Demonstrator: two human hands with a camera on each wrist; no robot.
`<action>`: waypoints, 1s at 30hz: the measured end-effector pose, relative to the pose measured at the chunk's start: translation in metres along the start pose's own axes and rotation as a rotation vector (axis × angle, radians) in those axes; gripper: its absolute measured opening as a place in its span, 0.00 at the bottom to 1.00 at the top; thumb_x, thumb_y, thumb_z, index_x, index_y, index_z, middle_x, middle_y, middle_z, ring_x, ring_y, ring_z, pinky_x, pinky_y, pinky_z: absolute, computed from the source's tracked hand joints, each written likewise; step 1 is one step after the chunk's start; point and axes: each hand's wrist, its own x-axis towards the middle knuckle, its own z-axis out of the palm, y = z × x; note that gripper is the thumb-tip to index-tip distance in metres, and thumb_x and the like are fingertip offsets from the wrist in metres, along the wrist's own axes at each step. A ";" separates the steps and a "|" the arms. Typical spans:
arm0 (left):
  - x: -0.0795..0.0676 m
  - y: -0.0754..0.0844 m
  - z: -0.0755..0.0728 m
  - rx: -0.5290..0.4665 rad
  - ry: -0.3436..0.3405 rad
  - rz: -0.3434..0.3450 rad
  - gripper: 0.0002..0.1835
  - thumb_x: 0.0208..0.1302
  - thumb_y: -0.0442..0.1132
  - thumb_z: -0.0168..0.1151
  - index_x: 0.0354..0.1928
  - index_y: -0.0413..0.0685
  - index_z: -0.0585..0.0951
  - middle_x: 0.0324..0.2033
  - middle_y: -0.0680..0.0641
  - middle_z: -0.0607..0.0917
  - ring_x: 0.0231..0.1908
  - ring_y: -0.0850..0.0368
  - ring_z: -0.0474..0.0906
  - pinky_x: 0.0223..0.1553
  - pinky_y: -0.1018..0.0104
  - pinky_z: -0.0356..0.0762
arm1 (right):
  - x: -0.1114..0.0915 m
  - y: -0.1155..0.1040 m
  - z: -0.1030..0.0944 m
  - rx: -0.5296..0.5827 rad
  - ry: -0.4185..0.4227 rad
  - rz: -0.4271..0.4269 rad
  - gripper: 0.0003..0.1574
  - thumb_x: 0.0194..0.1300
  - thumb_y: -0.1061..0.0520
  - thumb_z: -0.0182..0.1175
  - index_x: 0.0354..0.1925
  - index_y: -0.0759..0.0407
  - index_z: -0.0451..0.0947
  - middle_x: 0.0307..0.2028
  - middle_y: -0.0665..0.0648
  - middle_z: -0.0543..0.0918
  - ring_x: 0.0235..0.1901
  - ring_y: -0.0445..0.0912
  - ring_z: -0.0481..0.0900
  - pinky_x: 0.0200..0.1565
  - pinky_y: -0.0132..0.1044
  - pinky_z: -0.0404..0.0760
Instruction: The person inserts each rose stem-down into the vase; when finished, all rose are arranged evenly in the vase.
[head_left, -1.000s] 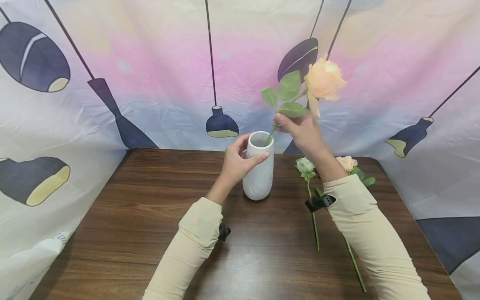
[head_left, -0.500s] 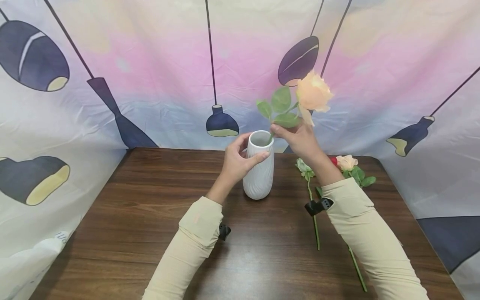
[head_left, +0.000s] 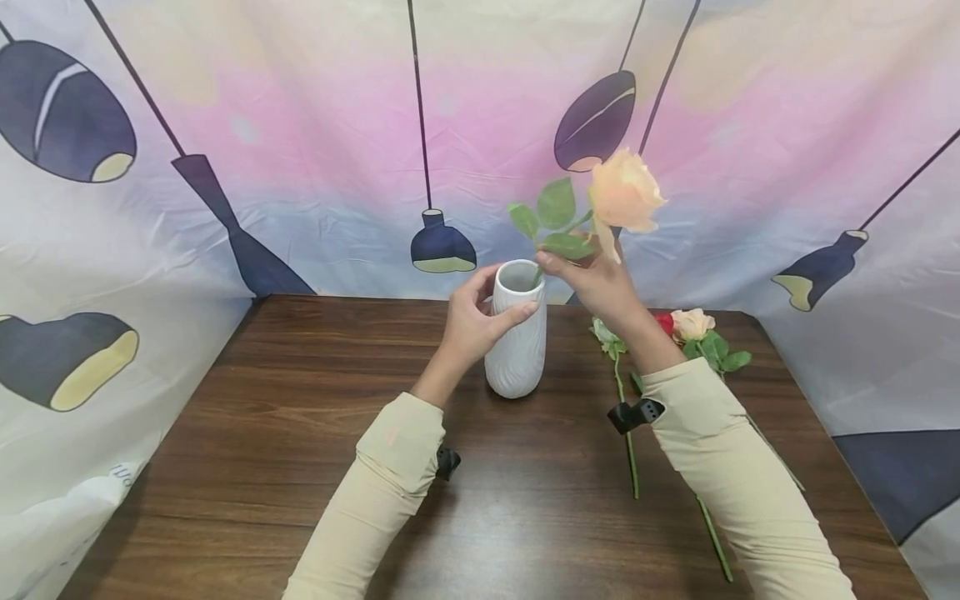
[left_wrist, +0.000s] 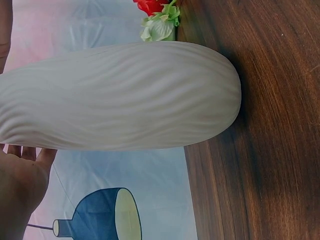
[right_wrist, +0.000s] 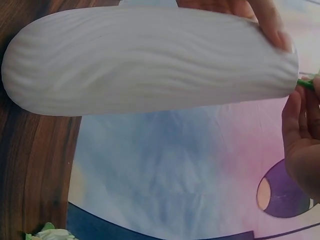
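Observation:
A white vase (head_left: 516,350) with wavy ridges stands upright on the wooden table. My left hand (head_left: 474,321) grips it near the top from the left side, thumb across the front. With my right hand (head_left: 596,279) I pinch the green stem of a peach rose (head_left: 626,192) just above the vase's right rim. The lower stem reaches down inside the vase, where its end is hidden. In the right wrist view, a short bit of green stem (right_wrist: 305,84) shows between the vase mouth and my right fingers.
Right of the vase lie more roses: a white-green one (head_left: 607,336), a pale peach one (head_left: 693,324) and a red one (head_left: 664,322) partly behind my right forearm. A printed cloth (head_left: 337,167) hangs behind the brown table (head_left: 300,400).
My right hand has come down and slightly left with the peach rose, and its stem sits deeper in the vase. The left hand and vase have stayed in place.

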 end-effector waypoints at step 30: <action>-0.001 0.000 0.000 0.002 -0.004 -0.007 0.32 0.56 0.33 0.75 0.63 0.36 0.77 0.52 0.35 0.85 0.51 0.46 0.84 0.52 0.55 0.88 | -0.004 0.012 0.001 0.153 0.078 0.016 0.29 0.61 0.70 0.67 0.54 0.46 0.73 0.40 0.41 0.78 0.44 0.38 0.76 0.48 0.30 0.78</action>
